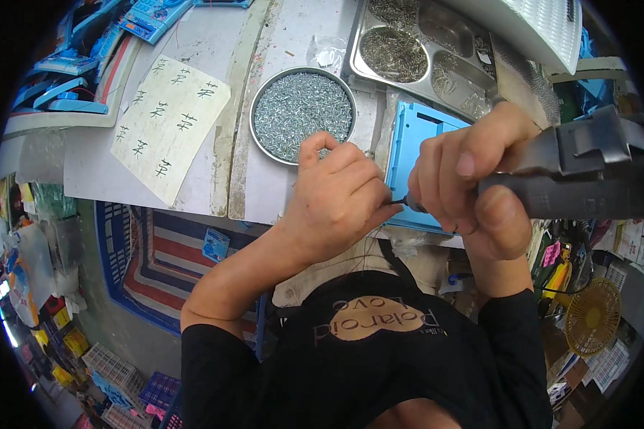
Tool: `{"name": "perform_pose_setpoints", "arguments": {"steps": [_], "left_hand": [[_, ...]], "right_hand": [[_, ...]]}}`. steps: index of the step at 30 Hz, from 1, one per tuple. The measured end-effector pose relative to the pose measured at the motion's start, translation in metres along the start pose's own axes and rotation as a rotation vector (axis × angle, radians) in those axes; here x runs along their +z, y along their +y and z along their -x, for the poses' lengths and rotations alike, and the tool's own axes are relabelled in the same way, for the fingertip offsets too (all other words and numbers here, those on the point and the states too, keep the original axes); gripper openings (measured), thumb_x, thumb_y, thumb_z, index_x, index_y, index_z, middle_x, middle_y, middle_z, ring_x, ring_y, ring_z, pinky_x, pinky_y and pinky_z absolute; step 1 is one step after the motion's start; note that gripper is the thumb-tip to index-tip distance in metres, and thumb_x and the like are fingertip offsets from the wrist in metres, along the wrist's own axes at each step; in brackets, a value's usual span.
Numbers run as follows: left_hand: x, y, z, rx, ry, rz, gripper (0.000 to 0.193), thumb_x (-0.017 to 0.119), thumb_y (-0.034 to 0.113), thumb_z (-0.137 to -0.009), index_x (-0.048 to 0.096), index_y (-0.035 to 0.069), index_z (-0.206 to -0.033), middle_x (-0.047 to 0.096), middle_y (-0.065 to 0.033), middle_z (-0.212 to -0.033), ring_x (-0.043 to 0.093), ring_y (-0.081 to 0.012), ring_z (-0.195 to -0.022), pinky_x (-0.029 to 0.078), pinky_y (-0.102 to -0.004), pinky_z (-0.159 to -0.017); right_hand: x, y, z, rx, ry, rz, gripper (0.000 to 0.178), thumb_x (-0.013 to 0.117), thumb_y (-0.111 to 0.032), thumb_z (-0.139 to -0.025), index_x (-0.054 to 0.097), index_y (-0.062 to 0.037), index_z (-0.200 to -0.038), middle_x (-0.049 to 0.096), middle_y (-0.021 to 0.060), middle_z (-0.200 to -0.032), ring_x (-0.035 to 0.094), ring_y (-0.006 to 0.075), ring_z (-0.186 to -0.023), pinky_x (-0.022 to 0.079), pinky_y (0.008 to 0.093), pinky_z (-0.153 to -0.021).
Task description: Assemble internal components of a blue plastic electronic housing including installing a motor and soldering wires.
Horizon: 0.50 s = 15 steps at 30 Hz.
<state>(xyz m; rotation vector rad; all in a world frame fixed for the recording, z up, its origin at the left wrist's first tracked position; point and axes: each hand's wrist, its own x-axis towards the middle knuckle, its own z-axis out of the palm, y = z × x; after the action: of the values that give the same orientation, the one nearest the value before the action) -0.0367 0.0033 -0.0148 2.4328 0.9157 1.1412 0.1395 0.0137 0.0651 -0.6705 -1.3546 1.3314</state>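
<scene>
My right hand point(472, 179) is wrapped round a dark power screwdriver point(572, 189), which lies nearly level and points left. Its bit comes out by my fingers and reaches the fingertips of my left hand point(340, 193). Those left fingers are pinched together at the bit tip; whatever they hold there is hidden. Under and behind both hands lies a light blue plastic casing point(411, 136) at the table edge, partly covered by my right hand. Just beyond my left hand stands a round metal bowl point(256, 129) full of small silvery screws point(300, 111).
A metal compartment tray point(444, 107) with small metal parts sits at the back right, beside a white plastic bin point(544, 32). A sheet with handwriting point(172, 129) lies left. Blue casings point(71, 64) are piled far left. Below the table is a blue crate point(111, 247) with a striped lining.
</scene>
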Motion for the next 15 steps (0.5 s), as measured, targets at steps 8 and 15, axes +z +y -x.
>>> {"name": "perform_pose_setpoints", "arguments": {"steps": [8,15], "left_hand": [[-0.002,0.009,-0.002,0.042,-0.036,-0.030,0.022,0.083,0.019,-0.065,0.063,0.013,-0.071,0.056,0.0013,-0.079,0.054,-0.0190,-0.083,0.037,-0.0430,-0.086],[0.003,0.011,0.014,-0.146,-0.115,0.294,0.023,0.084,0.019,-0.066,0.065,0.011,-0.076,0.057,-0.0007,-0.081,0.056,-0.0219,-0.086,0.038,-0.0405,-0.084]], "right_hand": [[0.000,-0.005,0.013,0.046,0.027,0.090,0.040,0.073,-0.043,-0.094,0.049,-0.0117,-0.100,0.046,-0.0049,-0.055,0.047,0.0097,-0.048,0.043,0.0273,-0.053],[-0.002,-0.009,0.018,0.101,0.022,0.017,0.037,0.071,-0.041,-0.095,0.048,-0.0115,-0.099,0.046,-0.0050,-0.055,0.047,0.0096,-0.048,0.043,0.0273,-0.053]]}}
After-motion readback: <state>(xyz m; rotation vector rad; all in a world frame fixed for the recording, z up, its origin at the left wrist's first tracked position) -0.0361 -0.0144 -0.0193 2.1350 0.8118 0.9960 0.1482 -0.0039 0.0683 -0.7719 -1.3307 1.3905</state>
